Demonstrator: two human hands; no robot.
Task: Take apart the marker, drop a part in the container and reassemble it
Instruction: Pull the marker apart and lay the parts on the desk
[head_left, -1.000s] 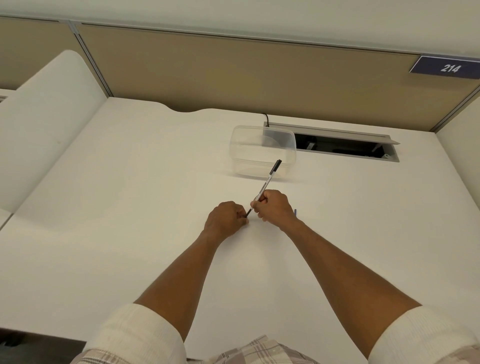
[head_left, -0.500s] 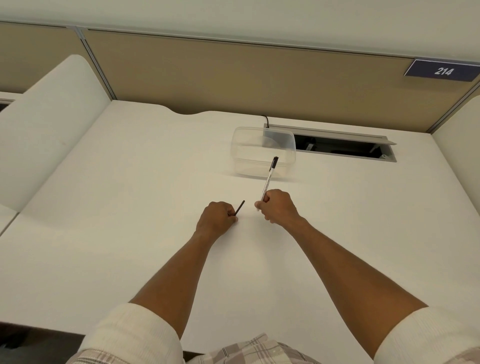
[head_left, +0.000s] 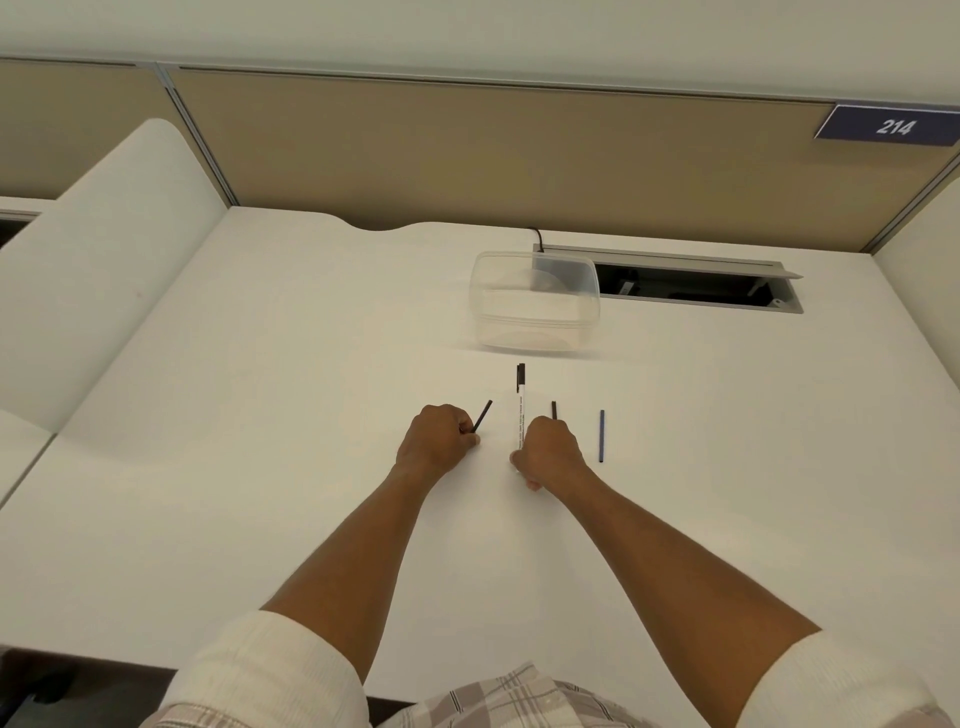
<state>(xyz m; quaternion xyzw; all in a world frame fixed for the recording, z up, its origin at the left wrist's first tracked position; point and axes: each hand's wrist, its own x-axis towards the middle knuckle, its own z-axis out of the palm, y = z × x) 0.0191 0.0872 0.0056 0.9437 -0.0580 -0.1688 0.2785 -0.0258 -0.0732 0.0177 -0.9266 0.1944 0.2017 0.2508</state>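
The left hand (head_left: 436, 441) is curled into a closed grip around a thin black rod (head_left: 483, 415), an inner part of the marker, which sticks out from the fingers and slants up toward the right. The right hand (head_left: 548, 452) is likewise fisted, its grip closed on the white marker barrel (head_left: 520, 410), which points straight away from the person with its black cap end farthest out. A second short dark stick (head_left: 554, 409) shows just above the right knuckles; whether that hand holds it or it lies on the table behind cannot be told. Both hands sit low on the white table (head_left: 260, 415), near each other but apart. Just right of the right hand a thin dark blue rod (head_left: 602, 436) lies loose on the table. Beyond the barrel's cap stands the clear plastic container (head_left: 535, 306), open at the top. Behind it to the right is a grey cable hatch (head_left: 696, 286) in the table.
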